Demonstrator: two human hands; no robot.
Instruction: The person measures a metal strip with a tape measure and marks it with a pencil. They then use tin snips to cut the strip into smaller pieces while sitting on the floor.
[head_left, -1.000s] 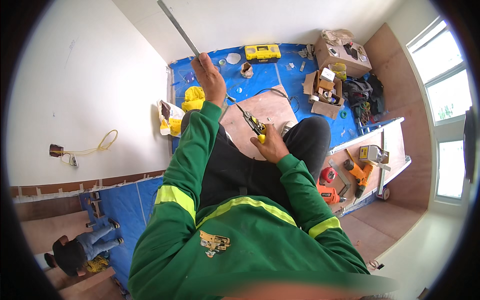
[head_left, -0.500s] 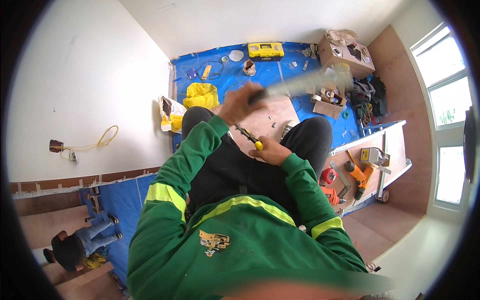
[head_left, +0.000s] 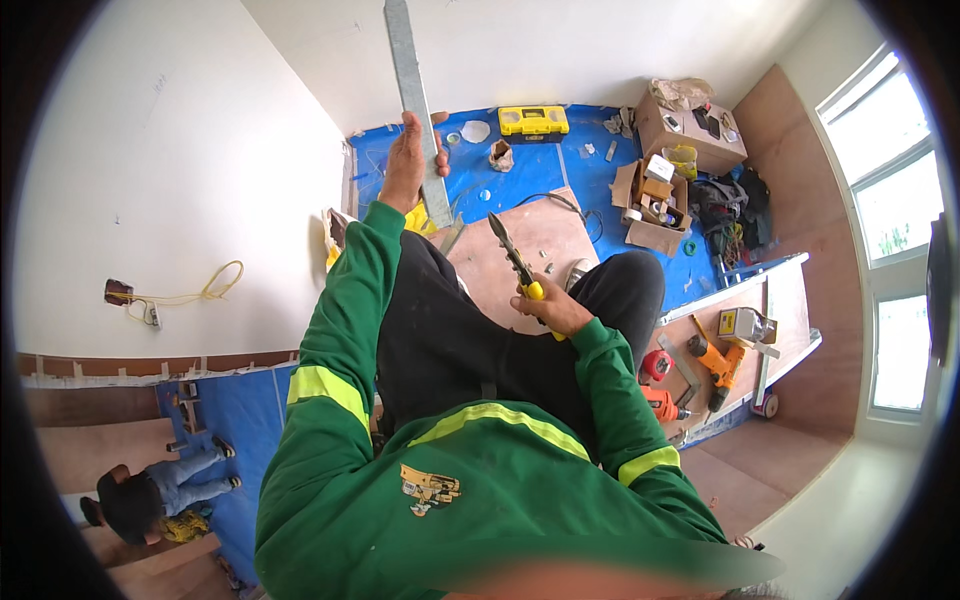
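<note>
— While the left hand (head_left: 408,160) is stretched forward, what does it grip?
— Long grey metal strip (head_left: 416,105), fingers wrapped round, held out over blue floor sheet (head_left: 560,160).
— Right hand (head_left: 553,312)?
— Bent near lap, fist closed on yellow-handled snips (head_left: 513,258), blades pointing up.

Left arm: stretched forward and up, elbow nearly straight, green sleeve with a yellow reflective band near the shoulder.
Left hand (head_left: 408,160): raised well ahead of the torso, back of hand toward the camera, fingers curled closed around a long grey metal strip (head_left: 418,110), thumb on the far side.
Right arm: bent at the elbow, forearm angled inward across the lap, same green sleeve and band.
Right hand (head_left: 556,312): low, close to the knee, fist closed on the yellow handles of metal snips (head_left: 516,262), blades pointing up and away.
Hands: well apart, left far higher than right.
Legs: black trousers, knees bent.
</note>
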